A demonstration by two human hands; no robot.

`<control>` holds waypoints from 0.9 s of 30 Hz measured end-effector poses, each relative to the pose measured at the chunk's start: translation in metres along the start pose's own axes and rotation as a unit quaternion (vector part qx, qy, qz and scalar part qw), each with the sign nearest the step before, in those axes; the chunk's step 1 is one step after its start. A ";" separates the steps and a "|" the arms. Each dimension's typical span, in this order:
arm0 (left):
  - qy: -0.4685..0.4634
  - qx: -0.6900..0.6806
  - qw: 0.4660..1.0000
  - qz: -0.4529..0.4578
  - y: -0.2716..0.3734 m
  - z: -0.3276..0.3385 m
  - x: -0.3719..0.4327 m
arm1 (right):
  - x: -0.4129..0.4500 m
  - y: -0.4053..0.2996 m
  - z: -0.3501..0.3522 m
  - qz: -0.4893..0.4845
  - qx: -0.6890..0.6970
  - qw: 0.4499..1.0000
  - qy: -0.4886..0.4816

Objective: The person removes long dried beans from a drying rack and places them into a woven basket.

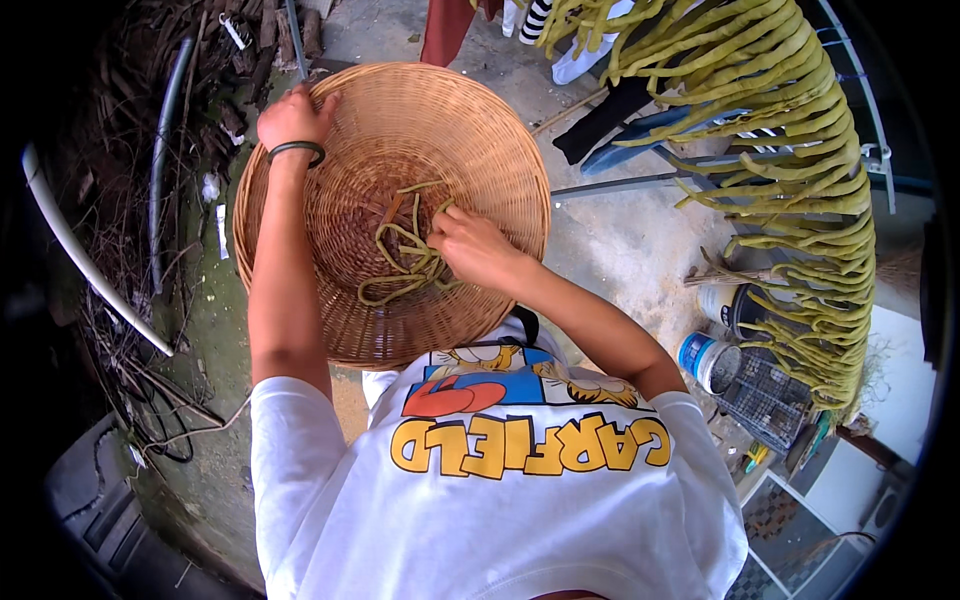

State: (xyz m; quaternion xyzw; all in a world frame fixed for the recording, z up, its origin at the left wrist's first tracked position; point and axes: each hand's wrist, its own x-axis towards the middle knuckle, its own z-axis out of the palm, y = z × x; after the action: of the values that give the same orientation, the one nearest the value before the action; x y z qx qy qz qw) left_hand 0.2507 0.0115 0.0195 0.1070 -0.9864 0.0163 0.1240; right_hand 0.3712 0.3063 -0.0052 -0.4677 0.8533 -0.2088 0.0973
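A round, deep wicker basket (420, 97) is tilted before me, its open side facing up. My left hand (295, 120), with a dark bangle at the wrist, grips its rim at the upper left. Inside, my right hand (466, 244) has its fingers closed on the green long beans (394, 291), some of which lie loosely coiled on the basket's bottom. The fingertips of my right hand are partly hidden. To the right, many similar yellow-green long beans (810, 142) hang in a dense row over a rail.
Firewood and twigs (120, 97) lie at the left, near a white curved pipe (90, 262). Clothes, among them a black garment (607, 120), hang at the top. On the right stand a blue and white bucket (709, 361) and a wire cage (765, 397). A metal pole (615, 185) crosses beside the basket.
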 end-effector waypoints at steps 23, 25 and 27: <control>0.002 0.009 1.000 0.004 0.006 0.004 -0.002 | 0.027 -0.070 0.054 0.014 0.114 0.976 -0.188; -0.005 -0.002 1.000 -0.006 0.004 -0.004 -0.006 | 0.017 -0.064 0.035 0.039 0.212 0.958 -0.187; -0.005 -0.017 1.000 -0.015 0.002 -0.010 -0.007 | 0.013 -0.065 -0.020 0.089 0.275 0.941 -0.175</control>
State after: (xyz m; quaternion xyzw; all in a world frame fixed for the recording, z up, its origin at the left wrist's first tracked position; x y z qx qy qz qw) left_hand 0.2591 0.0151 0.0271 0.1197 -0.9854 -0.0031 0.1210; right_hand 0.4064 0.2701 0.0425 -0.3741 0.7703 -0.3403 0.3884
